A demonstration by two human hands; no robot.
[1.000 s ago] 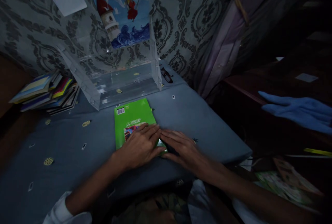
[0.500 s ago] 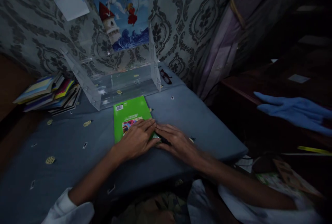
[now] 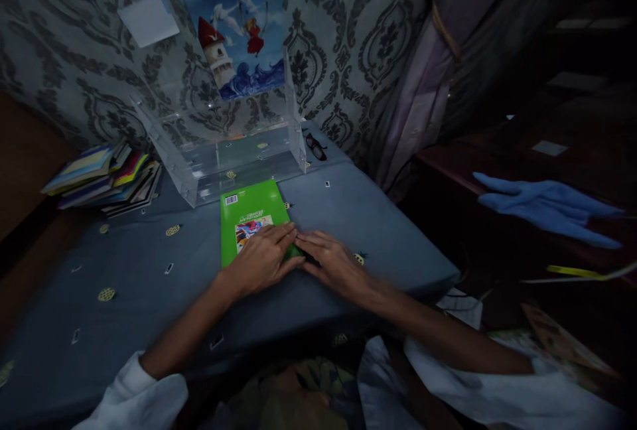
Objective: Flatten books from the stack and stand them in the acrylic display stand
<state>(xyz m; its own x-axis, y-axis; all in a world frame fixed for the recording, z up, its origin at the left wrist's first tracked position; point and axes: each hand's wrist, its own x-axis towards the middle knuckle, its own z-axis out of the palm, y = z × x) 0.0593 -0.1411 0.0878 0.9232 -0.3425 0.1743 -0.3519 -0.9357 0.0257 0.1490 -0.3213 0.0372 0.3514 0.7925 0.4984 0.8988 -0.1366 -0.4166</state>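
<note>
A green book [image 3: 249, 206] with a barcode and a small colourful picture lies flat near the front edge of the blue-grey cloth. My left hand [image 3: 263, 254] rests flat over the book's lower right part, fingers stretched out and thumb apart. Just right of it, my right hand [image 3: 332, 261] has its fingers extended toward the book's right edge, fingertips meeting those of my left hand. A clear acrylic rack [image 3: 243, 163] stands behind the book.
Stacked books [image 3: 107, 178] sit at the table's left. Glasses [image 3: 315, 146] lie right of the rack. A picture poster [image 3: 239, 32] is against the patterned wall. Right of the table [image 3: 388, 237], a blue glove [image 3: 547, 204] lies on dark furniture.
The view has shifted slightly, so the table and glove appear a little further left or right. Both hands remain at the book's lower right part.
</note>
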